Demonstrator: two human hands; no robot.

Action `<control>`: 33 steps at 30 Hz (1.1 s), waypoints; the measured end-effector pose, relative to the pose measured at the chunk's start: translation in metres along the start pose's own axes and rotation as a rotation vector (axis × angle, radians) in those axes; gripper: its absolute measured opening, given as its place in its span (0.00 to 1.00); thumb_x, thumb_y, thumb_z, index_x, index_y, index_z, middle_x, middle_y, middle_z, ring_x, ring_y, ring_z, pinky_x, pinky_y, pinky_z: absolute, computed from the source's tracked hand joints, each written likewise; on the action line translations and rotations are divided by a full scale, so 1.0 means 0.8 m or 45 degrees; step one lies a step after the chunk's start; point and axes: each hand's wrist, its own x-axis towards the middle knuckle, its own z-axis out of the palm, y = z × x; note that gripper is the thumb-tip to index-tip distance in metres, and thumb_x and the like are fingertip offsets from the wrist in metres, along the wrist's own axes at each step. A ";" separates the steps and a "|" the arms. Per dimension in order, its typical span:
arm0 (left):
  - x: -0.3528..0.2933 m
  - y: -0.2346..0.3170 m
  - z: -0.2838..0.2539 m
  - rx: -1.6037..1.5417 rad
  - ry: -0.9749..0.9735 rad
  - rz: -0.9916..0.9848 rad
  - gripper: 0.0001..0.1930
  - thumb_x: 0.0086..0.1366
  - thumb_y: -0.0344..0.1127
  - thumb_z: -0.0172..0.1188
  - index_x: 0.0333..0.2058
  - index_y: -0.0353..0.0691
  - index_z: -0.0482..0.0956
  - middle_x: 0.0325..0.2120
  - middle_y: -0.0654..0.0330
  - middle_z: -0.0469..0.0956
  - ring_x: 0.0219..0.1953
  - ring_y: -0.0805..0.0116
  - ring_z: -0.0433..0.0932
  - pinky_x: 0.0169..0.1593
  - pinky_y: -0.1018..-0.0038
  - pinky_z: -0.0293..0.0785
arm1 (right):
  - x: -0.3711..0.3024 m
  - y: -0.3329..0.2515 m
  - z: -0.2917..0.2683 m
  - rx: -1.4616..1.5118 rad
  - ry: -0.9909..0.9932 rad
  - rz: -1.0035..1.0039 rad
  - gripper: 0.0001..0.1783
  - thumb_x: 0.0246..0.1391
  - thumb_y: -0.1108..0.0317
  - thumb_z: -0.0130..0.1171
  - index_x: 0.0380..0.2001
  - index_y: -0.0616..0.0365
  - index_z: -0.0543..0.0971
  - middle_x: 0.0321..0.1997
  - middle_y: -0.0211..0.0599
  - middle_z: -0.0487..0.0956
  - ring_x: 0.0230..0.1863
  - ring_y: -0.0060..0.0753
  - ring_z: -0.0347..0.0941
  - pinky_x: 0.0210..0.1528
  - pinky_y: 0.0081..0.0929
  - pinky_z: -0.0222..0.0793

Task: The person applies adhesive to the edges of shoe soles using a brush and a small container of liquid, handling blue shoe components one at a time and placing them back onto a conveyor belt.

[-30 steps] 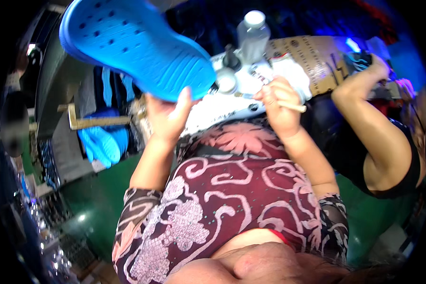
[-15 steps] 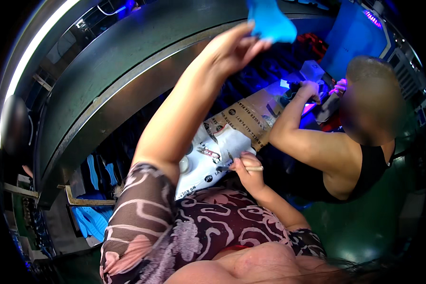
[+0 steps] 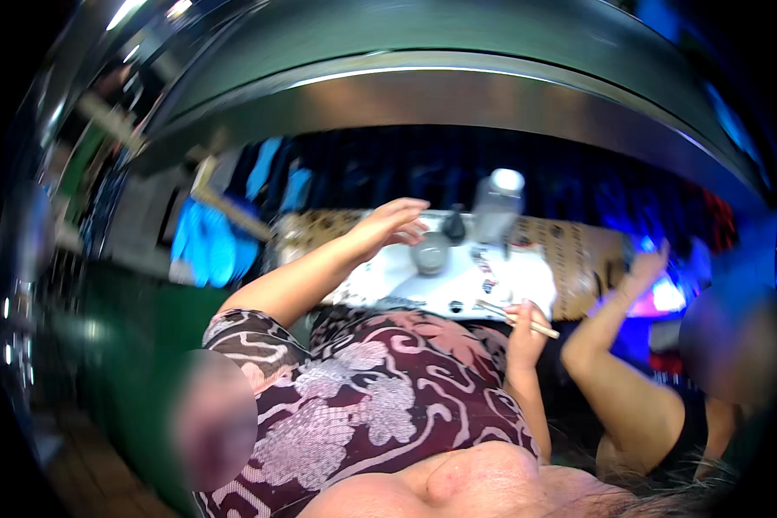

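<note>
Head camera: we record blue footwear (image 3: 211, 246) at left; the left hand (image 3: 390, 228), fingers loosely spread, near a jar (image 3: 429, 258) on the white-covered table (image 3: 378, 283); a dark bottle (image 3: 455, 227); a white-capped bottle (image 3: 497, 214); the right hand (image 3: 526, 338), gripping a brush (image 3: 544, 329) at the near edge

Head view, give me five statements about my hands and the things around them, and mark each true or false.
1. The right hand holds a thin tool. True.
2. The left hand grips a blue shoe. False: it looks open and empty, near the round jar.
3. The white-capped bottle lies on its side. False: it stands upright.
4. A small dark container stands between the round jar and the white-capped bottle. True.
5. The blue items lie right of the white sheet. False: they are left of it.
</note>
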 end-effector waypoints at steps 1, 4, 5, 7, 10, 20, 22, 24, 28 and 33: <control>-0.045 -0.026 -0.042 0.000 0.201 -0.092 0.27 0.64 0.48 0.56 0.56 0.40 0.65 0.37 0.56 0.78 0.38 0.68 0.78 0.45 0.72 0.75 | 0.002 0.005 0.002 0.008 -0.031 -0.027 0.20 0.63 0.65 0.47 0.21 0.65 0.77 0.19 0.32 0.75 0.23 0.24 0.68 0.32 0.25 0.64; -0.199 -0.070 -0.129 0.059 0.697 -0.318 0.22 0.63 0.48 0.57 0.49 0.40 0.70 0.36 0.58 0.76 0.33 0.72 0.76 0.40 0.75 0.76 | 0.010 -0.011 0.030 -0.117 -0.026 0.028 0.23 0.65 0.62 0.44 0.21 0.65 0.76 0.20 0.33 0.73 0.23 0.24 0.66 0.37 0.25 0.66; -0.243 -0.081 -0.149 -0.005 0.874 -0.333 0.20 0.63 0.47 0.57 0.47 0.39 0.71 0.35 0.59 0.76 0.33 0.72 0.76 0.39 0.75 0.76 | 0.011 -0.019 0.043 0.041 -0.087 0.007 0.23 0.66 0.60 0.44 0.21 0.63 0.75 0.20 0.34 0.72 0.24 0.22 0.66 0.47 0.28 0.66; -0.326 -0.101 -0.191 -0.080 1.278 -0.211 0.17 0.63 0.44 0.57 0.44 0.38 0.73 0.32 0.60 0.75 0.32 0.73 0.75 0.38 0.75 0.76 | 0.018 -0.041 0.080 0.055 -0.237 -0.162 0.26 0.67 0.59 0.38 0.20 0.63 0.74 0.20 0.34 0.70 0.24 0.26 0.64 0.56 0.34 0.63; -0.405 -0.106 -0.260 0.089 1.857 0.211 0.17 0.64 0.42 0.58 0.42 0.34 0.73 0.33 0.58 0.76 0.34 0.72 0.76 0.38 0.76 0.74 | 0.036 -0.066 0.132 -0.064 -0.490 -0.435 0.28 0.66 0.59 0.33 0.22 0.65 0.75 0.28 0.41 0.71 0.38 0.37 0.67 0.53 0.35 0.63; -0.447 -0.094 -0.486 -0.009 1.517 -0.035 0.44 0.56 0.62 0.60 0.61 0.34 0.60 0.60 0.51 0.64 0.63 0.59 0.60 0.61 0.61 0.58 | 0.020 -0.152 0.375 -0.361 -1.211 -0.830 0.11 0.55 0.77 0.51 0.40 0.59 0.78 0.36 0.40 0.74 0.35 0.36 0.71 0.40 0.25 0.66; -0.430 -0.073 -0.494 -0.044 1.372 -0.074 0.44 0.56 0.63 0.60 0.61 0.36 0.61 0.60 0.53 0.63 0.63 0.58 0.59 0.61 0.60 0.58 | 0.014 -0.140 0.419 -0.388 -1.377 -0.750 0.12 0.52 0.73 0.57 0.41 0.57 0.79 0.40 0.42 0.76 0.41 0.42 0.73 0.44 0.29 0.68; -0.439 -0.097 -0.540 -0.057 1.363 -0.154 0.42 0.56 0.62 0.60 0.60 0.36 0.63 0.58 0.53 0.66 0.60 0.58 0.63 0.61 0.64 0.59 | -0.001 -0.138 0.467 -0.347 -1.564 -0.677 0.17 0.52 0.66 0.59 0.45 0.56 0.78 0.43 0.44 0.76 0.46 0.44 0.73 0.49 0.32 0.68; -0.425 -0.087 -0.568 -0.205 1.073 -0.126 0.46 0.53 0.60 0.65 0.61 0.32 0.60 0.59 0.50 0.64 0.61 0.57 0.62 0.63 0.62 0.56 | -0.029 -0.098 0.549 -0.569 -1.778 -0.528 0.34 0.53 0.52 0.59 0.59 0.58 0.67 0.56 0.57 0.70 0.59 0.50 0.67 0.59 0.35 0.62; -0.408 -0.041 -0.546 -0.187 1.155 -0.215 0.50 0.52 0.58 0.67 0.64 0.34 0.54 0.62 0.51 0.60 0.64 0.57 0.59 0.65 0.62 0.54 | -0.067 -0.062 0.632 -0.807 -1.884 -0.104 0.63 0.44 0.32 0.59 0.64 0.77 0.48 0.66 0.66 0.55 0.68 0.55 0.54 0.68 0.36 0.50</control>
